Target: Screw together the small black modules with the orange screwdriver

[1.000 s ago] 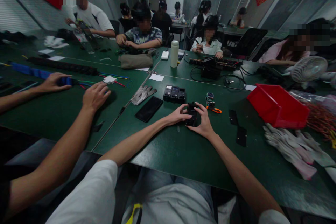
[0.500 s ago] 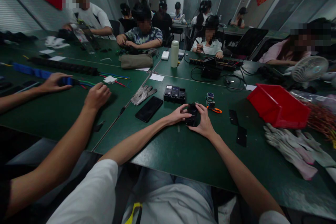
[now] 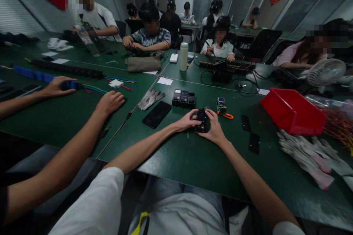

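Observation:
Between my two hands is a small black rectangular device (image 3: 202,120), held just above or on the green table (image 3: 171,158); I cannot tell which. My left hand (image 3: 187,120) grips its left side, thumb across its face. On the other side, my right hand (image 3: 214,127) closes round its right and lower edge with curved fingers. Just beyond them sits a black block with three bays (image 3: 183,98). A small green circuit board (image 3: 221,105) with an orange loop (image 3: 227,116) lies to the right. Left of my hands rests a black phone (image 3: 156,114).
A grey glove (image 3: 151,99) lies beyond the phone. Two dark flat pieces (image 3: 254,143) lie right, before a red bin (image 3: 292,112) and pale gloves (image 3: 306,158). At left, a co-worker's hands (image 3: 110,102) are near a blue strip (image 3: 35,75). A bottle (image 3: 183,57) stands farther back.
The black device has tilted slightly in my hands, its face looking a little different. The co-worker's nearer hand at left has moved right and down onto the table.

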The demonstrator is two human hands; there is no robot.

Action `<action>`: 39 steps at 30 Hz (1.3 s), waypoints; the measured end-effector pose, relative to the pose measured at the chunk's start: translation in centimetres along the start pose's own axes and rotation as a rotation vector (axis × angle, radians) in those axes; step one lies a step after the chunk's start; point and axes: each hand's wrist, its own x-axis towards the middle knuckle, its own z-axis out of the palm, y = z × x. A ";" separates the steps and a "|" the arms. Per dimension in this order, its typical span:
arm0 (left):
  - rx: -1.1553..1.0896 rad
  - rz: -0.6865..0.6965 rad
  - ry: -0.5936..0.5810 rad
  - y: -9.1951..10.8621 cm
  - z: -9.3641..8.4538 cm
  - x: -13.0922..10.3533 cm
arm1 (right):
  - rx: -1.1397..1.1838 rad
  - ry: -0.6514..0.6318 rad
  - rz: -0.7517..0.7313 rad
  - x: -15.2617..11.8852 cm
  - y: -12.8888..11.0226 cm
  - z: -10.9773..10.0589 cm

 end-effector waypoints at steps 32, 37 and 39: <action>0.053 0.113 0.019 -0.6 -0.1 0.6 | 0.850 0.169 0.707 0.1 1.7 1.0; 0.065 0.078 0.078 -1.0 -0.3 0.9 | 0.855 0.179 0.690 0.1 1.6 1.1; 0.065 0.077 0.072 -1.0 -0.4 0.9 | 0.858 0.174 0.697 0.1 1.6 1.0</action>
